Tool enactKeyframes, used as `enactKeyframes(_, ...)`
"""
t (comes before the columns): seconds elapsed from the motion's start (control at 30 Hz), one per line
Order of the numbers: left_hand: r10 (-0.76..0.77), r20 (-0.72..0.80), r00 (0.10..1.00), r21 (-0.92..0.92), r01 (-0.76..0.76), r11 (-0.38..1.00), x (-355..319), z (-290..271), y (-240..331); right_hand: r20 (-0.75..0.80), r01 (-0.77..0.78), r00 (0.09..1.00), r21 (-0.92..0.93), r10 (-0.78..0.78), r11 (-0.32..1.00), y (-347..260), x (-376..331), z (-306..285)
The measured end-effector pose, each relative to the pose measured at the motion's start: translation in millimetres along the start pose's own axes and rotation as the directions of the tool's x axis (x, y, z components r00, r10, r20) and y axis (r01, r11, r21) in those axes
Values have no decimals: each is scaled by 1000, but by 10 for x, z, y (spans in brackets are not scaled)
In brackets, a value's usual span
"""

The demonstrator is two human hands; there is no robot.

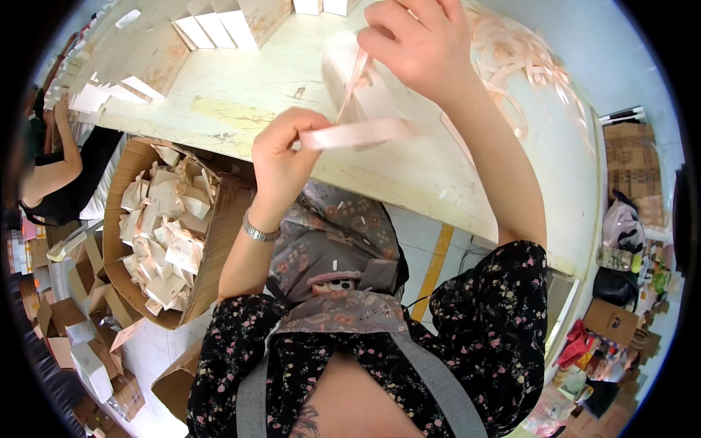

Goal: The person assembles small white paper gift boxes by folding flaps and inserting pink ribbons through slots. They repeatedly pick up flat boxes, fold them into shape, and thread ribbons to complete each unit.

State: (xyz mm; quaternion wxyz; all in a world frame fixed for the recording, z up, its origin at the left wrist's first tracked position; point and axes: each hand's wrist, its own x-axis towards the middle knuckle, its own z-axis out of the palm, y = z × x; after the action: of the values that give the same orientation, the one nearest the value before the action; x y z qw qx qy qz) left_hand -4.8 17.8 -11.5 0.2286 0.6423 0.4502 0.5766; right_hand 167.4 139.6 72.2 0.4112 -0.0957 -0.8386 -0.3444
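A pale pink ribbon (350, 136) runs between my hands over the worktable. My left hand (283, 148) is closed on it, thumb and fingers pinched at one end of a flat band. Higher and to the right, my right hand (423, 47) is closed on a thin strand that slants up from the left hand. Behind the ribbon is a small white paper box or bag (337, 66), blurred and partly covered. Whether the ribbon passes through it I cannot tell.
Loose pink ribbons (522, 55) lie heaped at the table's far right. White folded boxes (219, 25) stand along the back left. Left of me, a cardboard carton (117, 241) holds many small white ribboned packages. Another person's arm (67, 157) reaches to the table at far left.
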Motion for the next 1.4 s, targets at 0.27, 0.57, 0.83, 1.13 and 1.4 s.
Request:
enactKeyframes(0.27, 52, 156, 986, -198, -20, 980, 207, -317, -61, 462, -565, 824, 644, 327, 515, -274, -138, 157)
enactKeyframes(0.57, -234, 303, 924, -323, 330, 887, 240, -222, -344, -257, -468, 862, -67, 438, 881, 210, -126, 220)
enactKeyframes(0.83, -160, 89, 983, 29, 158, 987, 29, -133, -251, 560, -808, 442, 588, 701, 41, -676, -825, -288)
enactKeyframes(1.13, 72, 86, 994, 391, -100, 915, 8, -177, -218, 519, -785, 618, 448, 591, 427, -816, -758, -414)
enactKeyframes(1.4, 97, 15, 995, 328, -97, 940, -23, -101, -136, 435, -821, 512, 500, 740, 274, -1059, -888, -323)
